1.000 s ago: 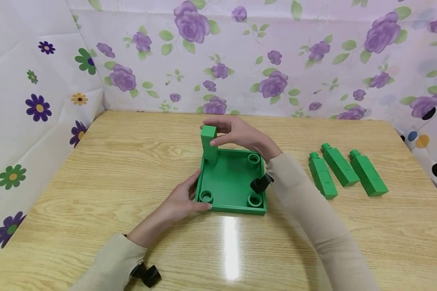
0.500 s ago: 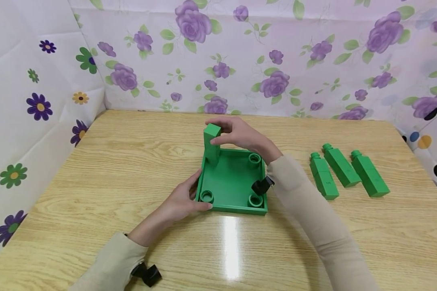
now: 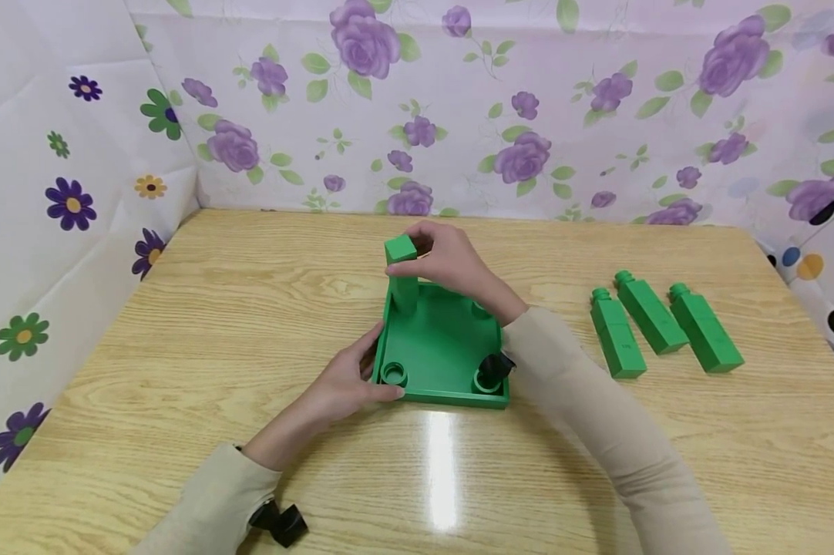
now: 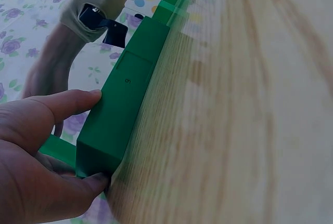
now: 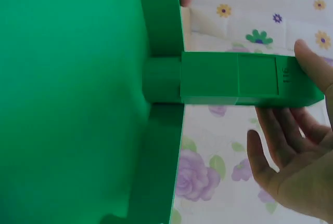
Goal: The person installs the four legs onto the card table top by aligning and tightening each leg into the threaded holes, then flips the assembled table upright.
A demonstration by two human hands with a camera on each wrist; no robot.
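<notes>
A green square tabletop (image 3: 439, 351) lies underside up, with raised edges and round sockets near its corners. One square green leg (image 3: 406, 294) stands upright at its far left corner; in the right wrist view the leg (image 5: 223, 80) has its round end in the socket. My right hand (image 3: 446, 260) pinches the leg's upper part between thumb and fingers. Around the near left part of the tabletop, my left hand (image 3: 344, 385) grips the edge. Thumb and fingers of that hand (image 4: 47, 156) hold the tabletop's side (image 4: 122, 96) in the left wrist view.
To the right, three green legs lie on the wooden table: a left leg (image 3: 618, 335), a middle leg (image 3: 649, 314) and a right leg (image 3: 704, 327). Their threaded ends point away from me. A flowered sheet (image 3: 306, 100) hangs behind the table.
My right thumb has come across the front of the leg, and the right wrist has shifted slightly left and turned. The leg's top has turned a little. The left hand stays put.
</notes>
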